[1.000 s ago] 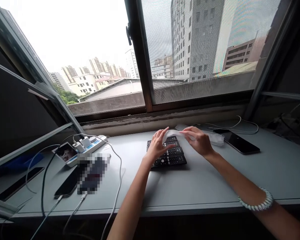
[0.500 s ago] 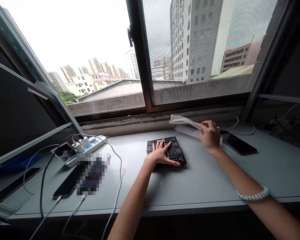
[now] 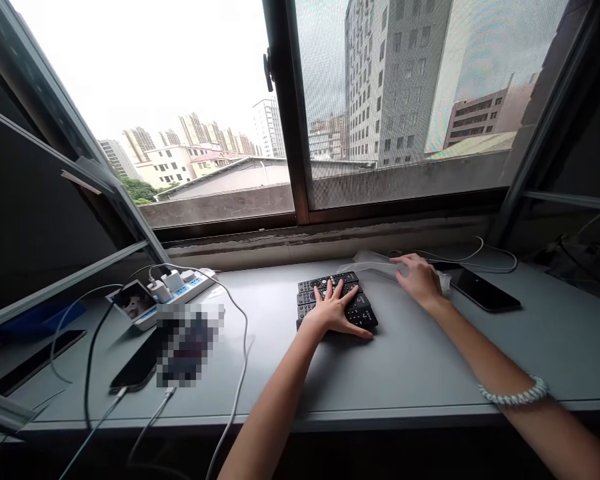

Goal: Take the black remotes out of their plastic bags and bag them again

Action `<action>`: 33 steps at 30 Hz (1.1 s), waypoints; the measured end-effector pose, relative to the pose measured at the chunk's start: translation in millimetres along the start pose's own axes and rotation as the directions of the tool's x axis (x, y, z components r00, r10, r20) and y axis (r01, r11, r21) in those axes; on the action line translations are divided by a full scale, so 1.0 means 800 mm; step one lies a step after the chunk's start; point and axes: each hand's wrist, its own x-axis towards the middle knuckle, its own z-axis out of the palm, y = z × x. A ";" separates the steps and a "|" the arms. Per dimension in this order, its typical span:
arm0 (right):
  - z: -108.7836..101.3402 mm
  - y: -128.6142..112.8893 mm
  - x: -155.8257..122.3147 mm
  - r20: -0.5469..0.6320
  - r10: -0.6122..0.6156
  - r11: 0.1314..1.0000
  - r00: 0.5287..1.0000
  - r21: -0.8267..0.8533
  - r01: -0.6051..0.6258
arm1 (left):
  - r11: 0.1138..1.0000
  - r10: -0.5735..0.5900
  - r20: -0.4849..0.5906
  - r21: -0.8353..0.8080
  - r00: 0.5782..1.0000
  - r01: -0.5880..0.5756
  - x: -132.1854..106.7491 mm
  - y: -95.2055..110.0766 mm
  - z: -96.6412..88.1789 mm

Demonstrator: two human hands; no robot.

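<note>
Window bench (image 3: 395, 373): left hand (image 3: 333, 315) spread flat, steadying remotes (image 3: 307, 298) I guess; right hand (image 3: 421, 281) at plastic (image 3: 373, 261), can't tell if gripping; next calls for gentleness.

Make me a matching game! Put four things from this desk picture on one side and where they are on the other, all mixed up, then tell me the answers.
Things
1. Black remote controls with many buttons
2. Clear, thin plastic sleeves
3. Pale, coiled wristband
4. Long white power strip

Places
A. Around the right forearm
B. On the left part of the grey desk, with plugs in it
C. Under the spread-out left hand
D. At the right hand, near the window

Right pairs: 1-C, 2-D, 3-A, 4-B
</note>
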 end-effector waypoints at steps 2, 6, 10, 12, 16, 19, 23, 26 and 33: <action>-0.002 -0.002 -0.001 0.004 0.019 0.999 1.000 0.037 -0.019 | 1.000 -0.018 -0.024 0.014 1.000 0.018 0.005 -0.003 0.003; -0.007 -0.008 -0.002 -0.061 0.033 0.996 0.998 0.082 -0.028 | 0.994 -0.091 -0.134 0.045 0.987 0.098 0.015 -0.013 0.009; -0.013 -0.013 0.001 -0.220 0.034 0.991 0.975 0.131 -0.005 | 0.974 -0.206 -0.222 0.051 0.953 0.223 0.021 -0.028 0.009; -0.016 -0.015 0.002 -0.257 0.041 0.986 0.966 0.166 0.003 | 0.953 -0.280 -0.247 0.043 0.928 0.299 0.021 -0.037 0.005; -0.018 -0.022 0.001 -0.249 0.027 0.975 0.968 0.218 0.029 | 0.883 -0.450 -0.278 0.007 0.849 0.470 0.015 -0.059 -0.008; -0.018 -0.027 -0.001 -0.224 -0.001 0.972 0.975 0.227 0.053 | 0.814 -0.559 -0.300 -0.024 0.773 0.580 0.007 -0.078 -0.018; -0.017 -0.031 -0.003 -0.209 -0.028 0.966 0.978 0.246 0.081 | 0.718 -0.669 -0.357 -0.079 0.653 0.692 -0.002 -0.101 -0.026; -0.015 -0.035 -0.005 -0.207 -0.045 0.957 0.977 0.272 0.101 | 0.706 -0.671 -0.434 -0.128 0.600 0.697 -0.004 -0.113 -0.026; -0.014 -0.051 -0.013 -0.154 -0.116 0.931 0.981 0.328 0.161 | 0.711 -0.613 -0.574 -0.103 0.543 0.695 0.001 -0.108 -0.021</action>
